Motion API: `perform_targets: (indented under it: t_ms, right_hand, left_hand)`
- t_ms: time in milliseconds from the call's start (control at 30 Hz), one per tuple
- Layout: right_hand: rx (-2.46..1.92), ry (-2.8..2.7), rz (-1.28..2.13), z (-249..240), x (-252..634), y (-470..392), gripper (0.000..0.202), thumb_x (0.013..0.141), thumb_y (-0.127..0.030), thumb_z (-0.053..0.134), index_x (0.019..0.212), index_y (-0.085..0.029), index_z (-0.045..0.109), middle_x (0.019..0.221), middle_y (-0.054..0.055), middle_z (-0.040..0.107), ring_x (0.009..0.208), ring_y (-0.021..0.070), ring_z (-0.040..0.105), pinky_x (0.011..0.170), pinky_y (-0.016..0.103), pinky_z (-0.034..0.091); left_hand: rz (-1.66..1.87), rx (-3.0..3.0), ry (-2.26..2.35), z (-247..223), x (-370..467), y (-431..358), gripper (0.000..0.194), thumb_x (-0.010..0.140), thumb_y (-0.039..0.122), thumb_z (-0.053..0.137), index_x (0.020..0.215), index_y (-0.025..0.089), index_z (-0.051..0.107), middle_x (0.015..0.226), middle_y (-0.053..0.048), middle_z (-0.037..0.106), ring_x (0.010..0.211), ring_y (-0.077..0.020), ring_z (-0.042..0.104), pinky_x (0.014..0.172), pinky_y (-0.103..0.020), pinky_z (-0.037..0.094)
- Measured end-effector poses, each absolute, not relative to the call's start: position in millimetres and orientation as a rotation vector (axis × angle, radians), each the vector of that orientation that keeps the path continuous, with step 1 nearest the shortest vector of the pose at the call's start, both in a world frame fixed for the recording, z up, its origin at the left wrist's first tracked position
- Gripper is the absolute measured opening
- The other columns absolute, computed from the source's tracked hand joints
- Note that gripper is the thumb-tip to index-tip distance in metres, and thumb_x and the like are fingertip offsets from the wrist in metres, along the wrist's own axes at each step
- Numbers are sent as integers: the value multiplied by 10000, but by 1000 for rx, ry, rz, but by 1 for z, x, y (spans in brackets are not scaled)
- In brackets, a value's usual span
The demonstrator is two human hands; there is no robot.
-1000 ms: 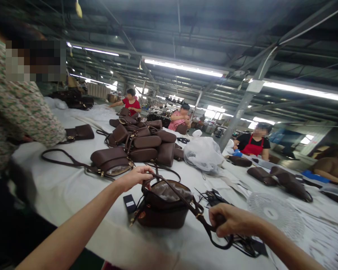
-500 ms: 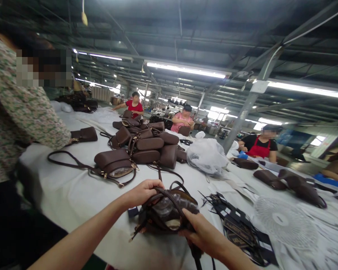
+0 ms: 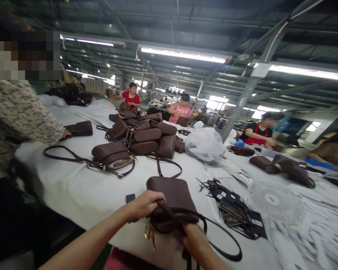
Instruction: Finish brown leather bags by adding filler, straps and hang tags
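Note:
A dark brown bag (image 3: 171, 189) lies at the front of the white-covered table, its smooth panel facing up and its opening towards me. My left hand (image 3: 150, 203) is closed round a brown strap at the bag's left side. At the near side of the bag, my right hand (image 3: 190, 234) is partly under the straps, its fingers hidden by them. A loop of strap curves out to the right. Gold hardware (image 3: 149, 231) hangs below the left side, and a small dark tag (image 3: 130, 198) shows beside my left wrist.
Brown bags (image 3: 147, 135) are piled beyond, with one bag (image 3: 111, 153) in front. Black tags (image 3: 233, 210), a white fan cover (image 3: 273, 199) and a clear plastic bag (image 3: 205, 144) lie rightward. A person in a floral sleeve (image 3: 30, 112) stands left; other people sit across the table.
The bag has turned over, so its smooth panel shows instead of the plastic-filled opening. My right hand has moved lower and under the straps. The view has shifted slightly.

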State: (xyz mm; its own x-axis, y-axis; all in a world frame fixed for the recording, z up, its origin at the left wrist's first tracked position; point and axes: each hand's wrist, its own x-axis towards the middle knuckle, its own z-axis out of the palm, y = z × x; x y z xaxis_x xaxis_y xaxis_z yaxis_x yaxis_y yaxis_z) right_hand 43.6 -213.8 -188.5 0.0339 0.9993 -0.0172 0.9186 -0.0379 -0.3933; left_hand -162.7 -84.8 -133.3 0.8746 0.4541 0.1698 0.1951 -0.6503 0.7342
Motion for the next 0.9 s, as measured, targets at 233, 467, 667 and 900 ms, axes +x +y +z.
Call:
perform_targets:
  t_ms: [233,467,667,900]
  right_hand:
    - [-1990,-1632,1145,-152,73,-209,480,729,-291,600,1197,-192,570,637,-45,558,487,124,547,420,216,430]
    - [-1673,-1272,1369,-163,77,-249,638,637,-307,673,1237,-179,499,668,-72,551,463,94,542,416,203,409]
    - [-1756,-1333,1224,-163,98,-283,261,655,-311,669,856,-144,678,661,-9,646,577,121,584,526,230,438]
    - [-1849,-769,675,-165,174,-330,474,586,-496,761,898,-169,617,637,8,647,626,201,651,542,288,486]
  left_hand:
    - [843,2578,1012,-132,-170,-99,149,757,150,559,896,204,569,943,-56,589,893,-223,542,797,-328,428]
    - [829,2450,927,-169,-181,-144,98,865,195,524,930,193,597,951,-73,647,920,-225,573,821,-338,441]
    - [747,2588,911,-178,-154,-154,79,833,232,603,879,178,637,901,-84,649,914,-262,538,841,-413,391]
    - [639,2387,834,-176,-180,-125,232,887,280,475,714,190,601,786,-35,629,838,-205,517,800,-349,358]
